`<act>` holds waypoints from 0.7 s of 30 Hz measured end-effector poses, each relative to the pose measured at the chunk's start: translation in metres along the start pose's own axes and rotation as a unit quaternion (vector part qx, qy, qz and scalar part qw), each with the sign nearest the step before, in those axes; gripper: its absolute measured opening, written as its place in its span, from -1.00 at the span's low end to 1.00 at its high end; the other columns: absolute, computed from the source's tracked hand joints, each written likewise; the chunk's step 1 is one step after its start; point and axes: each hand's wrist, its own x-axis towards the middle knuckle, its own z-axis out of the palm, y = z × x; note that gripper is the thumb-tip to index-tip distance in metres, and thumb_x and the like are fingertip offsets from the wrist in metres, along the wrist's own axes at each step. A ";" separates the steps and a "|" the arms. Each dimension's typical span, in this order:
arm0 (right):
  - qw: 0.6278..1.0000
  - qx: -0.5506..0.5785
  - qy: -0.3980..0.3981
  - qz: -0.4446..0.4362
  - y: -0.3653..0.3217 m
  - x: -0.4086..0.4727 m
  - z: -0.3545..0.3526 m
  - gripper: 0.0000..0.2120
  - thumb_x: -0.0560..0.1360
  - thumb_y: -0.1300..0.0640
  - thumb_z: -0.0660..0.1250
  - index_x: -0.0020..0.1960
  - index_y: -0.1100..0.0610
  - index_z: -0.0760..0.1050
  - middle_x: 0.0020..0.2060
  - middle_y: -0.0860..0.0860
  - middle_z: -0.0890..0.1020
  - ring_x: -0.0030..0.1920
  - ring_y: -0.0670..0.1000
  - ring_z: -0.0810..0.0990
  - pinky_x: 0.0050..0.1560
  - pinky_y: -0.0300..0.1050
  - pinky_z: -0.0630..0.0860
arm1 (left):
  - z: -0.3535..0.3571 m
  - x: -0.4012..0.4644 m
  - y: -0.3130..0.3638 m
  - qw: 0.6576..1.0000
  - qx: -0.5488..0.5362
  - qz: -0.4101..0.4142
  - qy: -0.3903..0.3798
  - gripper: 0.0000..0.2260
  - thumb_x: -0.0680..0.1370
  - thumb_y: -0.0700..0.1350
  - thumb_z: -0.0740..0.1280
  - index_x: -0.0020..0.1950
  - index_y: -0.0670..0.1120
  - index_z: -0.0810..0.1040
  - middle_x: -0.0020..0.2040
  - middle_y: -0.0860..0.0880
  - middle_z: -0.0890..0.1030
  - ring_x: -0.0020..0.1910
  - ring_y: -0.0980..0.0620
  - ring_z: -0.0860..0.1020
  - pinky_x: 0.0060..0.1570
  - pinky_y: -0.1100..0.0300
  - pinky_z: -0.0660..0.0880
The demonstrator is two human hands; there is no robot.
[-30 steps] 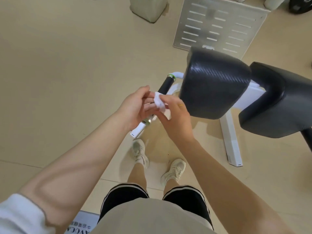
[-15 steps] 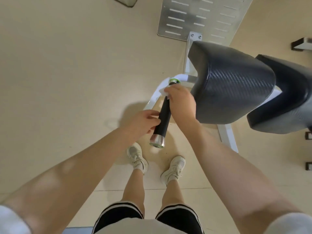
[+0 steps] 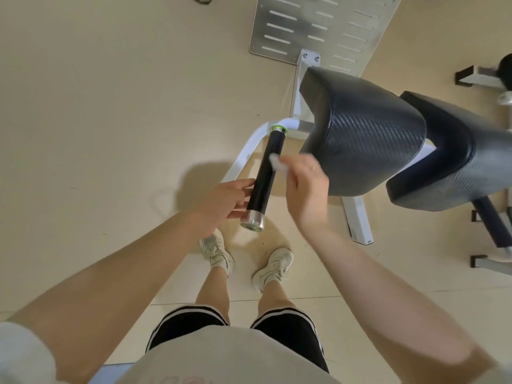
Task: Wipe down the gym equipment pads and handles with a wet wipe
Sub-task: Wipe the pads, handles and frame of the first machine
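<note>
Two hands share one black cylindrical foam handle (image 3: 266, 173): the left hand (image 3: 221, 206), fingers relaxed, steadies its chrome-capped end while the right hand (image 3: 304, 184) pinches a white wet wipe (image 3: 278, 164) against the grip.

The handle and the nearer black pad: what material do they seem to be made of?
The handle looks like black rubber or foam, matte, with a shiny metal end cap. The nearer pad seems vinyl or synthetic leather: a fine woven, carbon-fibre-like pattern with a soft sheen.
</note>
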 end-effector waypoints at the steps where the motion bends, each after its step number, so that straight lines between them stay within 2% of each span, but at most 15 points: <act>1: 1.000 -0.009 0.009 0.027 0.000 0.016 0.001 -0.79 0.50 0.31 0.21 0.01 0.23 0.60 -0.10 0.09 0.59 -0.08 0.01 0.50 -0.08 -0.44 0.30 | 0.000 0.001 0.000 1.000 -0.002 0.002 -0.002 -0.52 0.51 -0.39 0.02 0.31 -0.02 0.42 0.10 0.02 0.59 -0.01 0.03 0.58 -0.15 0.25 0.49; 3: 0.998 -0.044 -0.022 0.050 0.002 0.038 0.007 -0.76 0.53 0.24 0.15 0.07 0.18 0.56 -0.02 0.01 0.51 -0.02 -0.04 0.41 -0.12 -0.40 0.23 | -0.001 0.003 -0.002 1.000 -0.011 0.007 0.001 -0.51 0.49 -0.40 0.01 0.25 0.01 0.45 0.03 0.05 0.61 -0.04 0.04 0.60 -0.13 0.22 0.50; 4: 0.996 -0.060 -0.033 0.056 0.008 0.041 0.013 -0.78 0.53 0.20 0.15 0.04 0.15 0.56 -0.04 -0.01 0.49 -0.04 -0.05 0.39 -0.15 -0.36 0.23 | -0.001 0.003 -0.003 1.000 -0.019 0.008 0.005 -0.51 0.48 -0.41 0.01 0.22 0.02 0.46 0.01 0.06 0.61 -0.06 0.04 0.60 -0.13 0.21 0.50; 7: 0.989 -0.134 -0.033 0.062 0.022 0.031 0.026 -0.80 0.49 0.08 0.23 -0.25 0.15 0.49 -0.26 -0.02 0.43 -0.25 -0.01 0.36 -0.20 -0.21 0.30 | 0.000 0.004 -0.006 0.998 -0.055 0.004 0.008 -0.51 0.47 -0.41 0.00 0.23 -0.01 0.47 0.05 0.01 0.61 -0.06 0.02 0.60 -0.11 0.19 0.52; 10: 0.995 -0.068 -0.047 0.055 0.022 0.002 0.030 -0.80 0.51 0.29 0.19 0.01 0.24 0.58 -0.14 0.09 0.53 -0.13 -0.05 0.43 -0.09 -0.46 0.34 | 0.001 0.005 -0.007 0.999 -0.047 0.007 0.010 -0.49 0.46 -0.39 0.01 0.30 -0.06 0.46 0.13 -0.02 0.60 -0.06 0.02 0.60 -0.16 0.23 0.53; 13: 0.998 0.010 -0.060 0.031 0.019 -0.029 0.022 -0.78 0.45 0.41 0.23 -0.01 0.31 0.61 -0.13 0.20 0.63 -0.13 -0.04 0.51 -0.04 -0.58 0.34 | 0.001 0.004 -0.004 0.998 -0.067 0.001 0.008 -0.56 0.50 -0.32 0.04 0.31 -0.08 0.46 0.10 -0.04 0.61 -0.13 0.02 0.60 -0.27 0.26 0.51; 15: 0.993 0.041 -0.106 0.030 0.014 -0.041 0.015 -0.77 0.43 0.41 0.24 -0.03 0.29 0.63 -0.14 0.17 0.64 -0.16 -0.09 0.51 -0.09 -0.60 0.34 | 0.002 0.002 -0.002 0.993 -0.113 -0.016 0.005 -0.63 0.53 -0.26 0.07 0.28 -0.11 0.48 0.07 -0.05 0.60 -0.19 0.03 0.58 -0.28 0.26 0.49; 17: 0.992 0.025 -0.125 -0.005 0.008 -0.035 0.007 -0.77 0.40 0.41 0.23 -0.07 0.29 0.64 -0.18 0.16 0.64 -0.21 -0.11 0.51 -0.11 -0.62 0.32 | 0.001 0.002 -0.002 0.988 -0.148 -0.032 0.006 -0.63 0.53 -0.25 0.05 0.27 -0.13 0.49 0.06 -0.07 0.59 -0.19 0.01 0.57 -0.22 0.20 0.47; 19: 0.996 -0.013 -0.081 -0.033 0.005 -0.010 0.005 -0.78 0.39 0.43 0.24 -0.09 0.31 0.63 -0.22 0.19 0.63 -0.21 -0.07 0.53 -0.09 -0.55 0.33 | 0.000 0.004 -0.002 0.986 -0.159 -0.041 0.003 -0.61 0.52 -0.25 0.01 0.25 -0.14 0.49 0.04 -0.08 0.59 -0.14 -0.04 0.56 -0.16 0.14 0.48; 21: 0.997 -0.054 -0.055 -0.029 0.005 0.025 0.012 -0.77 0.43 0.43 0.21 -0.03 0.31 0.60 -0.14 0.22 0.60 -0.12 0.05 0.54 -0.10 -0.41 0.31 | -0.001 0.007 -0.005 0.988 -0.146 -0.039 0.001 -0.61 0.51 -0.27 0.01 0.21 -0.11 0.51 0.04 -0.07 0.60 -0.10 -0.06 0.55 -0.09 0.13 0.48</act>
